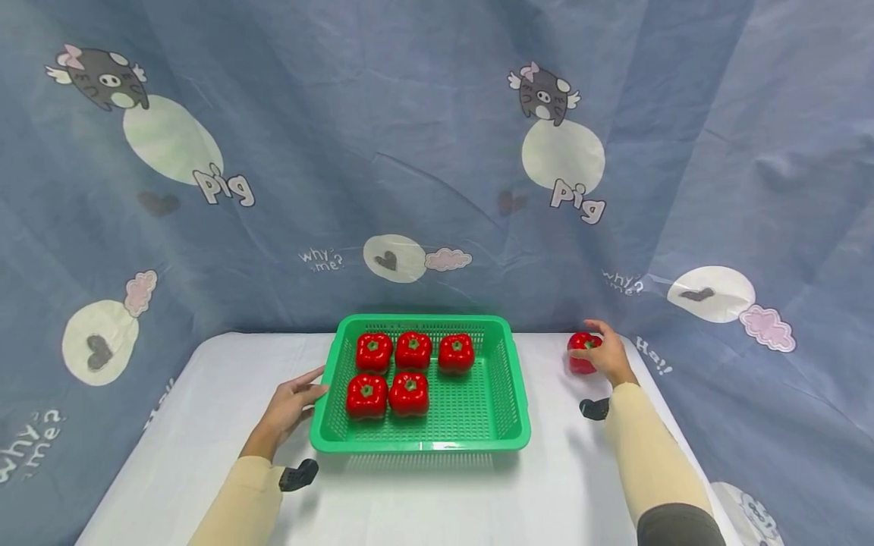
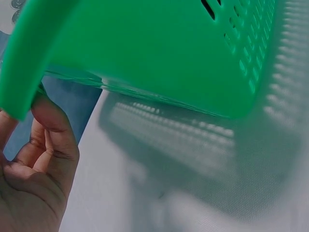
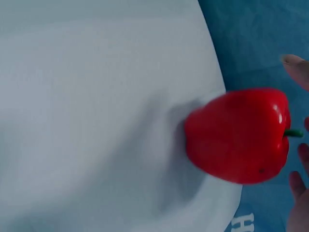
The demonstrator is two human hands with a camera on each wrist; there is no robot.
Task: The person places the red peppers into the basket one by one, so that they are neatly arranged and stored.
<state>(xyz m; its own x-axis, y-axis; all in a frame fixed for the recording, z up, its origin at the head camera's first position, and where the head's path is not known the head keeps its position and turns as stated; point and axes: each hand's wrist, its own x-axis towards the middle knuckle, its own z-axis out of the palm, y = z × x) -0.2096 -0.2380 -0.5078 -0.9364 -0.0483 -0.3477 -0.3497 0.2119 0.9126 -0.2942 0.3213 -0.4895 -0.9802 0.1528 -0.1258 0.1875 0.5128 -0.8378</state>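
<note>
My left hand [image 1: 290, 406] rests at the left rim of a green plastic basket [image 1: 423, 446], fingertips right at the edge. In the left wrist view, bent fingers [image 2: 55, 125] reach up beneath the basket's rim [image 2: 21, 72]. Five would be too exact, so several red bell peppers [image 1: 413, 350] sit stem up in the basket, toward its left and back. Over at the table's far right corner, my right hand [image 1: 610, 355] hovers around another red bell pepper [image 3: 236, 137]. Its fingers are spread, and the right wrist view shows gaps between fingertips and pepper.
The basket stands on a white-covered table [image 1: 437, 508]. Blue printed cloth [image 1: 437, 167] hangs behind the table and along both sides. Dark wrist-camera mounts [image 1: 299, 476] stick out from both sleeves.
</note>
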